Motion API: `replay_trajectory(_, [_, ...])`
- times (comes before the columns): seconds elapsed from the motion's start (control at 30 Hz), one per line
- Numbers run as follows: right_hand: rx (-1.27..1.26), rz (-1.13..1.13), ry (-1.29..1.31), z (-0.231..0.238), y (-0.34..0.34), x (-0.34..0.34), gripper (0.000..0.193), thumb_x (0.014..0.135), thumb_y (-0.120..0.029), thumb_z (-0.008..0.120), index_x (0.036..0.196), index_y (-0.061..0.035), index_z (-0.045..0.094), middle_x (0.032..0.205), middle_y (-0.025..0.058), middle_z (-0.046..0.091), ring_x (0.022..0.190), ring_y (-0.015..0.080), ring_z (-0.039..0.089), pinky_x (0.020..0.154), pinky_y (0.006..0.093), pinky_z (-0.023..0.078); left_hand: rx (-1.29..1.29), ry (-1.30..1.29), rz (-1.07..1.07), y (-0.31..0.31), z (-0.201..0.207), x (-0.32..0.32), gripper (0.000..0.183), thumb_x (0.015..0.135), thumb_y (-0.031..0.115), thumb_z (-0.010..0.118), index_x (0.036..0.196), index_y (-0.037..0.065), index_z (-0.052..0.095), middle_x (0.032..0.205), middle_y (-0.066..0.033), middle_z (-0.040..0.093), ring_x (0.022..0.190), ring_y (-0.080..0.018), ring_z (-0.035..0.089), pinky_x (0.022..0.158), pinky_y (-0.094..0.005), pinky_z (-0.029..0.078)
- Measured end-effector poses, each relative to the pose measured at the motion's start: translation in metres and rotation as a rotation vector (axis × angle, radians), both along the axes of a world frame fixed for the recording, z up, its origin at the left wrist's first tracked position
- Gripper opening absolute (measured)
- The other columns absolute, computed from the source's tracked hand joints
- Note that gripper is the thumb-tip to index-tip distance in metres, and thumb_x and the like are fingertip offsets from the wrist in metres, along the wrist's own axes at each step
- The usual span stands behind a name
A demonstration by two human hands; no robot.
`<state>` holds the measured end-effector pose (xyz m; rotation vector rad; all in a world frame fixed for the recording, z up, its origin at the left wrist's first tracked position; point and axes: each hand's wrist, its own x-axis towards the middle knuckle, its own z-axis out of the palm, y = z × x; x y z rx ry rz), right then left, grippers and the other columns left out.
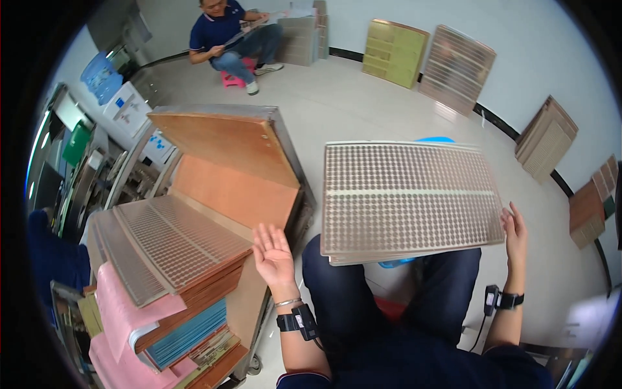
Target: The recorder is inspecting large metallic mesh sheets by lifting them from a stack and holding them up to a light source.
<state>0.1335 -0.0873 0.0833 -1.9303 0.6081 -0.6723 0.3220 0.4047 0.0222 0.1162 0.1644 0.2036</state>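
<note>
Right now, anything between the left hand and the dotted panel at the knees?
Nothing visible blocks it: the left hand is open, apart from the dotted panel. The left knee shows in the gap, apparently lower than both.

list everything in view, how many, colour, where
dotted panels: two or more, brownish-grey, centre
cart: one, grey and orange-brown, left
dotted sheets: pile, brownish, on cart
thin sheets: stack, blue, cart's lower part
covers: two or more, pink, among stacks
dispenser: one, white, blue bottle, upper left
co-worker: one, dark blue top, upper left
stool: one, pink, under co-worker
wall panels: several, greenish-yellow and brown, right
wristbands: two, black, lower half
left hand: one, bare, beside cart
right hand: one, bare, panels' edge
</note>
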Motion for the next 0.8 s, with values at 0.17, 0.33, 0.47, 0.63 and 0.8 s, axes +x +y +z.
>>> replay_trajectory(0.17, [-0.646,-0.253,0.369,-0.064,-0.034,-0.004,0.041,0.092,-0.015,0.043,0.127,0.0055,0.041,0.121,0.0281,0.049,0.114,0.0381,0.048,0.095,0.0388,0.04,1.266,0.069,-0.503,-0.038,-0.01,0.005,0.039,0.094,0.024,0.045,0.123,-0.001,0.05,0.12,-0.0159,0.055,0.113,-0.0219,0.051,0.096,-0.0309,0.037])
replay_trajectory(0.33, [-0.693,-0.276,0.401,-0.076,-0.018,0.0,0.039,0.09,-0.014,0.044,0.122,0.0074,0.046,0.126,0.0287,0.044,0.12,0.0384,0.042,0.099,0.0407,0.035,1.816,-0.002,-0.376,-0.073,0.022,-0.011,0.034,0.094,0.017,0.043,0.12,-0.003,0.051,0.111,-0.0119,0.06,0.101,-0.0171,0.056,0.088,-0.028,0.041])
replay_trajectory(0.47, [-0.44,-0.192,0.275,-0.069,-0.03,-0.007,0.038,0.09,-0.014,0.045,0.122,0.0068,0.047,0.122,0.0244,0.051,0.114,0.0318,0.05,0.096,0.0358,0.039,1.15,-0.093,-0.475,-0.078,0.058,-0.029,0.038,0.095,0.017,0.043,0.126,-0.005,0.044,0.118,-0.0119,0.055,0.106,-0.0167,0.053,0.092,-0.0279,0.04])
replay_trajectory(0.63, [-0.109,-0.244,0.108,-0.06,-0.034,-0.015,0.037,0.091,-0.014,0.048,0.122,0.0051,0.048,0.117,0.0152,0.057,0.105,0.0192,0.055,0.09,0.0276,0.042,0.916,-0.16,-0.505,-0.08,0.063,-0.04,0.047,0.093,0.023,0.049,0.131,-0.003,0.037,0.124,-0.0104,0.051,0.109,-0.0158,0.052,0.093,-0.0297,0.041])
replay_trajectory(0.8, [0.117,-0.231,-0.027,-0.045,-0.035,-0.026,0.033,0.091,-0.014,0.051,0.119,0.0037,0.052,0.099,0.0067,0.063,0.088,0.0108,0.059,0.075,0.0234,0.047,0.87,-0.133,-0.517,-0.072,0.06,-0.04,0.044,0.094,0.019,0.047,0.132,0.001,0.036,0.122,-0.0083,0.052,0.109,-0.0161,0.052,0.094,-0.031,0.042])
